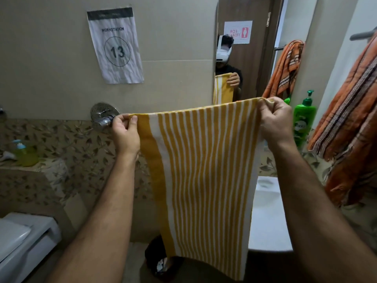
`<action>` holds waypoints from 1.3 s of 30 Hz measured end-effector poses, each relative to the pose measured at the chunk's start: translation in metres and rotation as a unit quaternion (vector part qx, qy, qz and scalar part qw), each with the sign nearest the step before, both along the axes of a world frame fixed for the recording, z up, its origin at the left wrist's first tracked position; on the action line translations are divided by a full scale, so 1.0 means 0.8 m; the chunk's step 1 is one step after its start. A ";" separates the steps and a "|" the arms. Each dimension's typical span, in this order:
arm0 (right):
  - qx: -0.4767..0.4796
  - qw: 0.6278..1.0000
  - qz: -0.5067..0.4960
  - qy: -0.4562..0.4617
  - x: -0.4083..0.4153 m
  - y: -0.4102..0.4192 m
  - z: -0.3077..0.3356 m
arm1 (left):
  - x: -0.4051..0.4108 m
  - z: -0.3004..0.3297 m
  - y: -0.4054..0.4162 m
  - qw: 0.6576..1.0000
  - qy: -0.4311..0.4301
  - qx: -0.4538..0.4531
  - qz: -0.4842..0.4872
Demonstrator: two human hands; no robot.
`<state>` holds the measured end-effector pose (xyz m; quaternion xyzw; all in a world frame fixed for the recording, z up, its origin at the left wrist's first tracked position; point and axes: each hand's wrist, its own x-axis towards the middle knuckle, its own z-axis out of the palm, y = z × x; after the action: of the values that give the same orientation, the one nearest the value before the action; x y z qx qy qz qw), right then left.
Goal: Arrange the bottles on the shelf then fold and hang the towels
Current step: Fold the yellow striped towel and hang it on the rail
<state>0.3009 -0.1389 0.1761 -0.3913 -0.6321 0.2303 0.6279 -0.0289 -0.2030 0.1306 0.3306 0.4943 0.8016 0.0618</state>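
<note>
A paper sign reading "Workstation 13" hangs upper left. A mirror stands top centre, a chrome tap left of centre, a white sink lower right.

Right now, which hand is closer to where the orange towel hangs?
Probably the right hand. It pinches the yellow towel's corner nearest the orange towel on the right; the left hand is by the tap.

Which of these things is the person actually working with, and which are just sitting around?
Part of the job:
yellow towel, pinched by left hand and right hand
orange towel, hanging
green bottle

Just there:
sign
mirror
tap
sink
toilet
</note>
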 end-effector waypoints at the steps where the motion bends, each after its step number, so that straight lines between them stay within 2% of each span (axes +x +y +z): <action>1: -0.001 1.000 0.003 0.015 -0.003 -0.003 0.004 | 0.003 0.005 0.002 1.000 0.000 0.007 0.012; 4: -0.023 0.999 0.030 0.005 -0.014 -0.010 0.011 | 0.003 0.012 0.006 0.999 0.002 -0.009 0.038; 7: -0.047 0.998 0.036 0.016 -0.006 -0.012 0.021 | 0.003 0.016 0.005 0.996 0.041 -0.034 0.065; 10: -0.084 0.991 0.102 -0.001 0.004 -0.014 0.031 | 0.012 0.026 0.004 0.996 0.035 -0.043 0.075; 13: -0.124 0.968 0.173 -0.136 0.012 -0.020 0.045 | 0.014 0.039 0.007 0.996 0.015 -0.035 0.075; 15: -0.141 0.948 0.157 -0.237 0.016 -0.022 0.051 | 0.020 0.047 0.009 0.997 0.004 -0.028 0.068; 16: -0.135 0.948 0.145 -0.249 0.016 -0.023 0.052 | 0.024 0.051 0.011 0.998 0.000 -0.021 0.063; 18: -0.097 0.965 0.140 -0.199 0.015 -0.022 0.052 | 0.030 0.057 0.015 0.998 -0.006 -0.004 0.056; 20: -0.097 0.973 0.169 -0.124 0.014 -0.020 0.051 | 0.034 0.061 0.018 0.999 -0.012 -0.002 0.042; 24: -0.177 0.953 0.237 -0.062 0.016 -0.013 0.053 | 0.030 0.064 0.018 1.000 -0.007 -0.005 -0.002; 28: -0.204 0.931 0.303 -0.011 0.031 -0.013 0.052 | 0.023 0.065 0.011 1.000 -0.016 0.004 -0.019; 34: -0.257 0.923 0.225 -0.175 0.027 -0.013 0.056 | 0.023 0.059 0.006 0.999 -0.005 0.006 -0.038; 36: -0.258 0.927 0.204 -0.179 0.024 -0.013 0.056 | 0.022 0.056 0.005 0.998 -0.016 0.004 -0.056; 39: -0.242 0.936 0.233 -0.109 0.019 -0.015 0.052 | 0.019 0.052 0.004 0.996 -0.034 0.003 -0.077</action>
<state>0.3160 -0.1512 0.2180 -0.3958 -0.6951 0.4723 0.3703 -0.0135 -0.1998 0.1725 0.3402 0.4623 0.8069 0.1395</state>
